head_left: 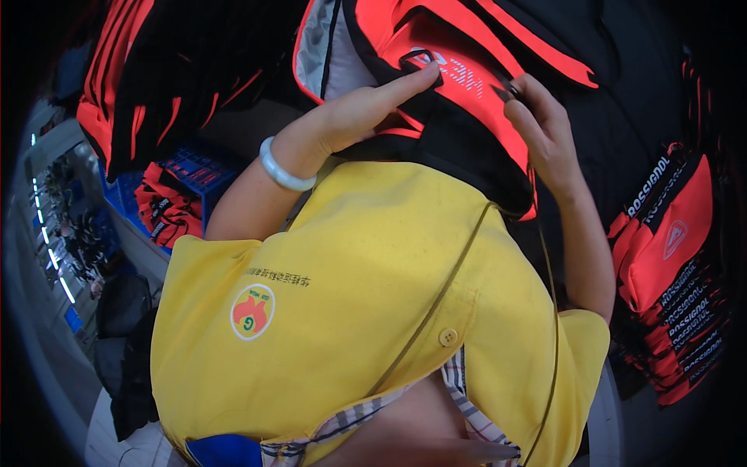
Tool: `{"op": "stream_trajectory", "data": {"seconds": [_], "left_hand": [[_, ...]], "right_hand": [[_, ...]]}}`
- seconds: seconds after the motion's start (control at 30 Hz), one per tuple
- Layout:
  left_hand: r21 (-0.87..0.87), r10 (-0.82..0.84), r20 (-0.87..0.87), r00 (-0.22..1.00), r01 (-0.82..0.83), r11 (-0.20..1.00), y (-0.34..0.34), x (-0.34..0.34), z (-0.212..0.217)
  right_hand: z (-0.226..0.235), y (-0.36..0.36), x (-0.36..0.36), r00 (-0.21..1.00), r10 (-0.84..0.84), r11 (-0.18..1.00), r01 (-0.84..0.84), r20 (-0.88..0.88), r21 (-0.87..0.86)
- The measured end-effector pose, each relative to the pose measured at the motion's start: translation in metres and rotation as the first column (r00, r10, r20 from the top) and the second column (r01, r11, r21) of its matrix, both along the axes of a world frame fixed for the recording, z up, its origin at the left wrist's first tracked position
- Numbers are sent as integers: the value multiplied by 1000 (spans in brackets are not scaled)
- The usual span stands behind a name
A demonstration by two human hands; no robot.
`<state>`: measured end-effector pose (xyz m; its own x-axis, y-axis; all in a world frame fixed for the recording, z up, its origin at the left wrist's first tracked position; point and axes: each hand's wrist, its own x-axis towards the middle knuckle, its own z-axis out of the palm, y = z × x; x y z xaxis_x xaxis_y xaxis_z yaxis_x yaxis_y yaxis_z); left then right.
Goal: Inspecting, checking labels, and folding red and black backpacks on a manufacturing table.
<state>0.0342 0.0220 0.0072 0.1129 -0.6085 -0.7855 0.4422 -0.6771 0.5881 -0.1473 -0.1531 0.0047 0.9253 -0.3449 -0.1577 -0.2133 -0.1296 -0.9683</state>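
A red and black bag (459, 86) with a grey lining is held up in front of my chest, above my yellow shirt (366, 296). My left hand (366, 109), with a white bangle (282, 170) on its wrist, grips the bag's left side, and its forefinger lies on a small black loop (422, 59) on the red panel. My right hand (545, 132) clasps the bag's right edge, fingertips pinched on a small dark piece (503, 93) there. The bag's lower part is hidden behind my hands and shirt.
A stack of folded red and black bags (669, 296) stands at the right. At the left, a blue crate (194, 171) has more red and black pieces (163, 210) beside it. Other red and black items (132, 78) hang at the upper left. Shelves (62, 233) run along the far left.
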Motion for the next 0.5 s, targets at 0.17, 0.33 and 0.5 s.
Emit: {"op": "stream_trajectory", "data": {"seconds": [0.17,0.33,0.5], "left_hand": [[-127,292,-372,881,-359,925,17,-6,17],[-205,275,-104,956,-291,934,38,-15,-9],[-388,243,84,966,-193,901,47,-20,-22]], "right_hand": [[-27,65,-25,956,-267,962,272,-121,22],[-27,76,-26,932,-324,935,342,-165,98],[-25,80,-35,925,-365,916,377,-104,137]]}}
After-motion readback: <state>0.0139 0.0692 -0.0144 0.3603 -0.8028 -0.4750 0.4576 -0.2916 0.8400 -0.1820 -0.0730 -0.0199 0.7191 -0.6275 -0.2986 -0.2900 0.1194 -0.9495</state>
